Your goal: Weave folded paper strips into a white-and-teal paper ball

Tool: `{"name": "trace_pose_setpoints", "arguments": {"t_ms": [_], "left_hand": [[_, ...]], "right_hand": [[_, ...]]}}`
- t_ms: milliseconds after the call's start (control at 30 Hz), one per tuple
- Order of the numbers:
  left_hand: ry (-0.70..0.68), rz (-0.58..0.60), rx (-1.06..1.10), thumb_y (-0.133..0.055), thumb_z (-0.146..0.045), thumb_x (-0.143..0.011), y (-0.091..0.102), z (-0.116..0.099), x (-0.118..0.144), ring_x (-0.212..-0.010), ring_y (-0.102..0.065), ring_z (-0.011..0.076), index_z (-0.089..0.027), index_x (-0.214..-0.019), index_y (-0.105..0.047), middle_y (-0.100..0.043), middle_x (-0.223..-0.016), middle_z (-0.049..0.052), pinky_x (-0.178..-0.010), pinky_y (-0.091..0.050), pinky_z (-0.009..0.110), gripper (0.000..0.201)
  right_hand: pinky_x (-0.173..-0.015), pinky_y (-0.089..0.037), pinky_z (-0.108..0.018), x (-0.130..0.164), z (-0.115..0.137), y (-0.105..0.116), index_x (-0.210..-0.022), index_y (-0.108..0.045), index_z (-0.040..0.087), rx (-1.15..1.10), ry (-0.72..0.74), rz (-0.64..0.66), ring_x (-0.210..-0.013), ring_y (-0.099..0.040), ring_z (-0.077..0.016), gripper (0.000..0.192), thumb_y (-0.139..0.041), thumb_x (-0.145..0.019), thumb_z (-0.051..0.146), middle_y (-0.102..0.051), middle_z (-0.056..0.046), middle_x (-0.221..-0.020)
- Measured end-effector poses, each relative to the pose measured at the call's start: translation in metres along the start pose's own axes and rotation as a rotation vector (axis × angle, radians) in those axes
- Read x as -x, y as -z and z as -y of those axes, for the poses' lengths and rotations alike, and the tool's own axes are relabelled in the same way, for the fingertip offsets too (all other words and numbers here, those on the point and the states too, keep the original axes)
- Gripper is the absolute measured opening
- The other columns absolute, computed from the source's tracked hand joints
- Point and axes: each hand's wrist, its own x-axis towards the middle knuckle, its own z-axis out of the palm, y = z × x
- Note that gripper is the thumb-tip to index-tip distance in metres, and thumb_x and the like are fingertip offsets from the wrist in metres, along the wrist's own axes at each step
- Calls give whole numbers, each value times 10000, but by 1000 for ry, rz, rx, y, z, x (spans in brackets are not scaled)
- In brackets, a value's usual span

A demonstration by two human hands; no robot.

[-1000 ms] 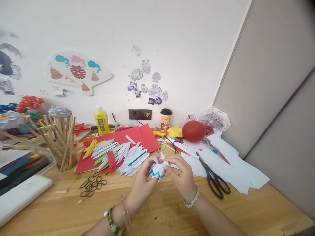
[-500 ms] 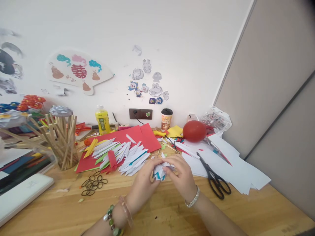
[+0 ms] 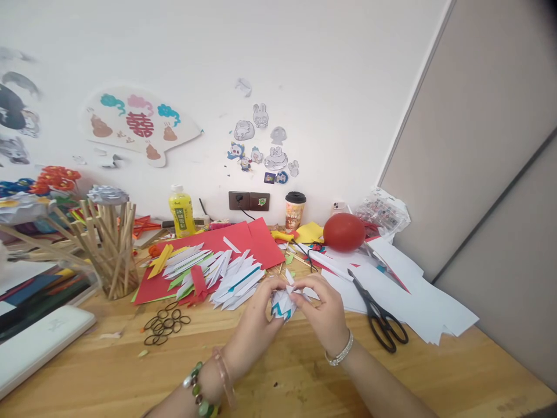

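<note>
While our left hand (image 3: 256,316) and right hand (image 3: 324,310) close their fingers around a small white-and-teal folded paper bundle (image 3: 282,303) above the wooden table (image 3: 304,371), we judge it needs binding; black-handled scissors (image 3: 379,316) lie near, right.

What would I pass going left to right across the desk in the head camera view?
Wooden sticks → rubber bands → left hand → folded paper piece → right hand → scissors → white sheets.

Bright, even light; soft faint shadows; wide-angle bending and slight blur at edges.
</note>
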Motion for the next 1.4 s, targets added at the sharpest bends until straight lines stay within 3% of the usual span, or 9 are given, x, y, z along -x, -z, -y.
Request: {"name": "trace_pose_setpoints", "arguments": {"t_ms": [200, 367, 500, 667, 1000, 1167, 1400], "left_hand": [[-1, 70, -14, -442, 34, -608, 5, -2, -3, -928, -522, 161, -211, -939, -463, -554, -951, 21, -830, -415, 287, 413], [-7, 130, 23, -485, 13, -623, 6, -2, -5, -886, -530, 150, -209, -895, -463, -552, -917, 9, -789, -420, 259, 352], [-14, 147, 63, -524, -36, -659, 8, -3, -6, -879, -522, 149, -204, -898, -458, -541, -926, 18, -791, -420, 261, 299], [17, 165, 49, -544, -51, -643, 11, -5, -6, -828, -511, 142, -201, -884, -451, -530, -893, 16, -733, -426, 247, 298], [62, 148, 27, -504, -29, -615, 11, -12, -7, -805, -514, 143, -199, -869, -471, -539, -858, 8, -698, -426, 240, 307], [44, 128, -16, -493, -14, -600, 12, -14, -8, -782, -516, 141, -194, -828, -479, -543, -826, -1, -695, -420, 242, 291], [-37, 88, -9, -500, -24, -633, 14, -11, -10, -774, -508, 132, -193, -797, -472, -539, -818, -7, -710, -418, 246, 238]], "right_hand": [[-672, -445, -272, -8, -4, 9, -754, -545, 200, -22, 14, 192, -739, -549, -151, 58, -581, -733, 159, -579, -6, -757], [-625, -430, -259, -14, -6, 16, -713, -540, 198, -42, 38, 302, -673, -531, -141, 74, -589, -754, 236, -562, 2, -692], [-658, -427, -282, -13, -9, 16, -712, -529, 201, -34, 101, 300, -720, -535, -158, 129, -572, -780, 302, -580, -16, -727], [-583, -399, -261, -11, -13, 14, -670, -525, 199, 14, 167, 260, -641, -495, -144, 206, -554, -797, 358, -549, -4, -643], [-546, -378, -254, -10, -5, 13, -685, -524, 194, 135, 245, 235, -612, -457, -135, 186, -491, -836, 297, -504, 6, -611], [-551, -386, -272, -7, -8, 13, -720, -545, 193, 255, 407, 246, -617, -441, -142, 175, -442, -859, 217, -510, -7, -620], [-625, -460, -295, -5, -4, 12, -823, -574, 199, 340, 630, 184, -740, -516, -156, 124, -495, -810, 104, -632, -45, -823]]}}
